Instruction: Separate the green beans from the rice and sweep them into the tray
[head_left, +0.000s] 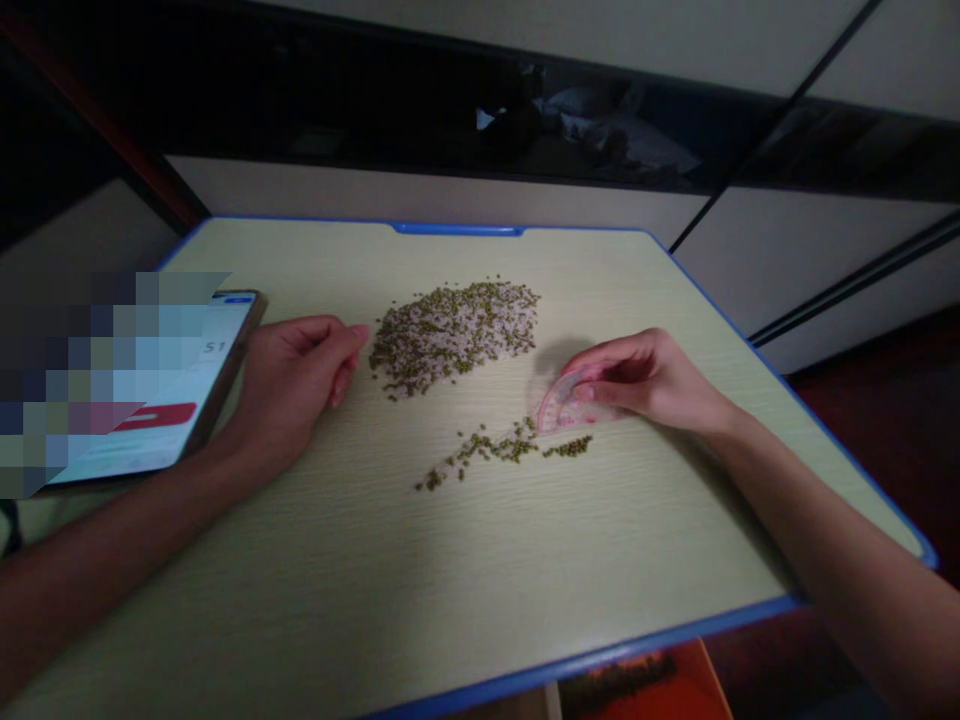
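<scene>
My right hand pinches a clear protractor with pink markings between thumb and fingers. The protractor's edge is tilted down at the table, beside a thin trail of small green beans, probably mung beans. A short dense row of the same beans lies just below it. Farther back spreads a large pile of green beans mixed with pale grains. My left hand rests at the left of that pile, fingers curled and thumb against the index finger, with nothing visible in it.
A phone with a lit screen leans at the left, partly pixelated. The pale wood-grain table has a blue rim and a blue handle at its far edge. Behind it stands a cabinet. Something orange shows below the near edge.
</scene>
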